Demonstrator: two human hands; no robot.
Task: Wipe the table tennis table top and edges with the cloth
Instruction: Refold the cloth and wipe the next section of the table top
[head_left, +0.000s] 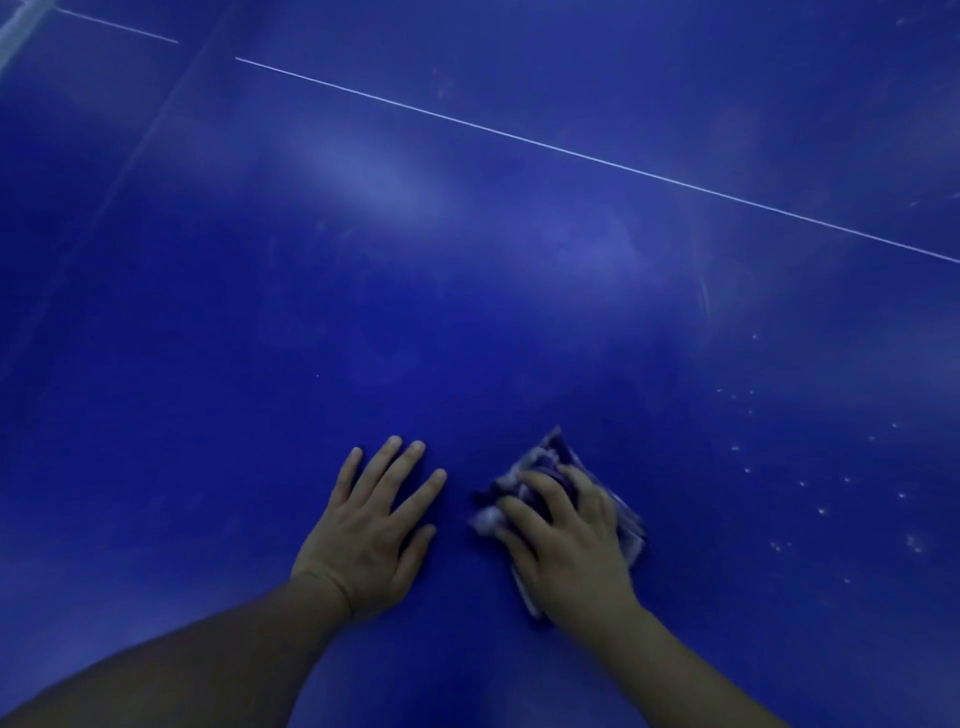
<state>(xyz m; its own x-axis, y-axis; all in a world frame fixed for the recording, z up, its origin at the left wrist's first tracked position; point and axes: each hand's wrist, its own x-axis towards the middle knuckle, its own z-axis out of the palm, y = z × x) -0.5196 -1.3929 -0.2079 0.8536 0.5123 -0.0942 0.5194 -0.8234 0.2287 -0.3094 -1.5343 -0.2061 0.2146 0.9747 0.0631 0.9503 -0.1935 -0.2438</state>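
The blue table tennis table top (467, 312) fills the head view. A crumpled blue and white cloth (545, 462) lies on it at the lower middle. My right hand (571, 540) presses on the cloth with bent fingers curled over its bunched folds, and covers most of it. My left hand (369, 525) rests flat on the bare table just to the left of the cloth, fingers straight and spread, not touching it.
A thin white line (571, 150) runs slantwise across the table from upper left to right. A white edge band (15, 31) shows at the top left corner. Small pale specks (821, 512) dot the surface to the right of the cloth.
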